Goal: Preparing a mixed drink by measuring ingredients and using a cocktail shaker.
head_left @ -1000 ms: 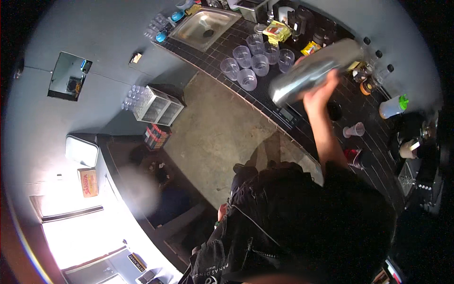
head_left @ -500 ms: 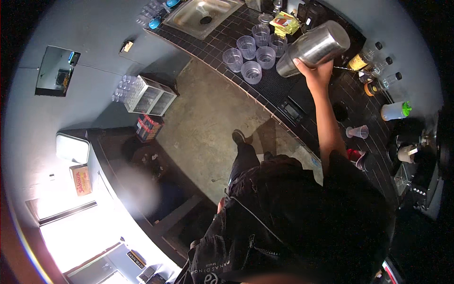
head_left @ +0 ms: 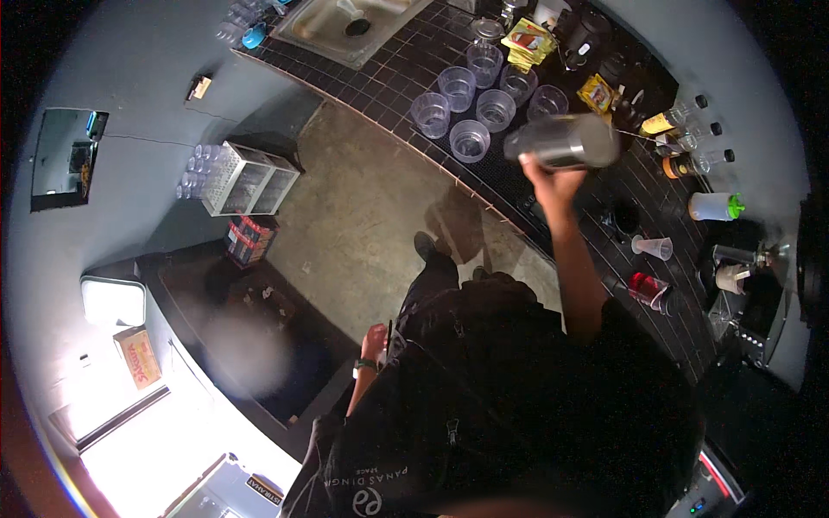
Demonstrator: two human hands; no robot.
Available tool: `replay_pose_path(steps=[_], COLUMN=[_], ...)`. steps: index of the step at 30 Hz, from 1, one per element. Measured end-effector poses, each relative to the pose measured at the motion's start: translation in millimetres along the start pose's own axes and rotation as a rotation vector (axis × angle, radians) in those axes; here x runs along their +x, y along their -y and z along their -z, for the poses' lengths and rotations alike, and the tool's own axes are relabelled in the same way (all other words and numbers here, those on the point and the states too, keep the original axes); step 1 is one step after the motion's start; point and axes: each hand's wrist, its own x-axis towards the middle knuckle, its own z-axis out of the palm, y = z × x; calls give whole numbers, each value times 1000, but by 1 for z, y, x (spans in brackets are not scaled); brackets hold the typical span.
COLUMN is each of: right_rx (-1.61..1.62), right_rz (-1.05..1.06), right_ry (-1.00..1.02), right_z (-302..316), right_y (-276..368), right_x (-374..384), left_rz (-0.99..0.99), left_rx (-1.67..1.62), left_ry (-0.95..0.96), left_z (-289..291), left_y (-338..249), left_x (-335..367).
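Note:
A steel cocktail shaker lies nearly sideways in the grip of my right hand, raised over the counter and blurred by motion. Several clear plastic cups stand grouped just left of it on a black ribbed mat. Down beside my body, my left hand has its fingers curled in. A thin dark edge shows next to those fingers; what it belongs to cannot be made out.
The black tiled counter holds a steel sink at the far left. Yellow packets, bottles, a clear measuring cup and a red container stand around it. A white rack is by the left wall.
The shaker has come down and tipped closer to level, still in my right hand. My left hand now shows more fully beside my body. The whole view has shifted slightly.

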Motion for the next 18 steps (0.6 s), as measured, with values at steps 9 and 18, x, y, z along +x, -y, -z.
replay_pose_path(steps=[9, 18], right_rx=[-142, -170], right_rz=[16, -249], right_ry=[-4, -11], right_z=[-7, -4], right_y=[9, 1], right_x=[0, -24], left_rz=[127, 181], left_rx=[405, 212], left_ry=[-132, -27], left_z=[34, 62], left_y=[-122, -116], left_x=[37, 68])
